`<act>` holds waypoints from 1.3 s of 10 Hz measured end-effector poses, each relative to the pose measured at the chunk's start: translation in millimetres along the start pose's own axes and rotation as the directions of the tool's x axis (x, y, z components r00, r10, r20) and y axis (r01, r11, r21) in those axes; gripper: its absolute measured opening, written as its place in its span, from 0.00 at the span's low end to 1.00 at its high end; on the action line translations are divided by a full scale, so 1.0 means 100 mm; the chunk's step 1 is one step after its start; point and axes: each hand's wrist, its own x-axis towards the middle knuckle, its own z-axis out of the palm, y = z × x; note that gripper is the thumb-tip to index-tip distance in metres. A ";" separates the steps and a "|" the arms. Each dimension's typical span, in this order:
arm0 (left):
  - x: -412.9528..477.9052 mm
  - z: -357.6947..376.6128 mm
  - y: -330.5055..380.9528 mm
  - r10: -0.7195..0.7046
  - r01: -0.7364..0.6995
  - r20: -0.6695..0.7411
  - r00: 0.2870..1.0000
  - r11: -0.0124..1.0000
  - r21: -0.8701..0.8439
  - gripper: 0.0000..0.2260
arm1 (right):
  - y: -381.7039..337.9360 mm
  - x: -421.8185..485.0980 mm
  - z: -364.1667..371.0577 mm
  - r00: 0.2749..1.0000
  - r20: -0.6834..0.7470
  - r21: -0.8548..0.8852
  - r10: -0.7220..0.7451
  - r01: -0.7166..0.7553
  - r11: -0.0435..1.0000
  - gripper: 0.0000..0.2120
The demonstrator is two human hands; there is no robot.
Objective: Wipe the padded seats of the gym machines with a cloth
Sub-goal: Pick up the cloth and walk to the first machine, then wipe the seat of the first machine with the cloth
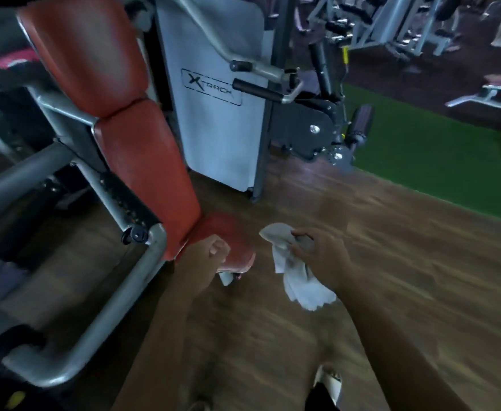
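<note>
Head view, looking down.

- Left grip [211,250]: fingers curled in on the palm, nothing in it. It sits over the front edge of the seat [234,232]; cannot tell if it touches the pad.
- Right grip [322,256]: fingers and thumb pinching a bunched cloth [298,278]. One grey-white end sticks up past the knuckles and the rest hangs below the hand.
- The cloth is off the seat, just beside its right edge and over the floor [377,292]. There is a narrow gap between cloth and pad.
- The seat is a small red pad, low on the machine, partly covered by the left forearm.
- Backrest [147,161]: two long red pads, tilted, rising from the rear of the seat toward the top left corner.
- Frame [95,330]: thick grey tube along the backrest's left side, bent near the bottom left. A black knob [138,234] sits at the joint.
- Grey panel [213,123] stands behind the backrest, marked "XTRACK". Black-sleeved handles [258,91] cross in front of it.
- The floor is brown wood plank, with a green mat [439,152] along its far right edge.
- Shoe [331,381] at the bottom edge, pale.
- More machines [391,22] at the top right, blurred.
</note>
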 end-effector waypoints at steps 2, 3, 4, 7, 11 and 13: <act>0.22 0.56 0.25 -0.144 0.152 -0.202 0.969 0.988 0.020 0.05 | 0.60 0.79 -0.22 0.971 0.112 0.141 -0.211 0.194 0.971 0.13; 0.24 0.79 0.28 -0.265 0.277 -0.269 0.926 0.961 0.008 0.06 | 0.84 1.11 -0.28 0.930 0.225 0.136 -0.290 0.265 0.955 0.12; 0.25 0.89 0.17 -0.313 0.333 -0.326 0.892 0.943 0.006 0.05 | 0.91 1.32 -0.22 0.900 0.280 0.141 -0.334 0.306 0.942 0.12; 0.84 1.16 -0.37 -0.510 0.518 -0.321 0.798 0.853 -0.065 0.08 | 1.01 2.00 0.48 0.803 0.495 -0.044 -0.333 0.406 0.913 0.15; 1.68 1.88 -1.69 -0.719 0.653 -0.363 0.593 0.693 -0.306 0.13 | 1.52 3.02 2.04 0.741 0.587 -0.185 -0.325 0.514 0.838 0.17; 2.09 2.42 -2.50 -0.773 0.680 -0.400 0.493 0.629 -0.377 0.23 | 1.65 3.61 2.87 0.730 0.434 -0.182 -0.528 0.645 0.742 0.14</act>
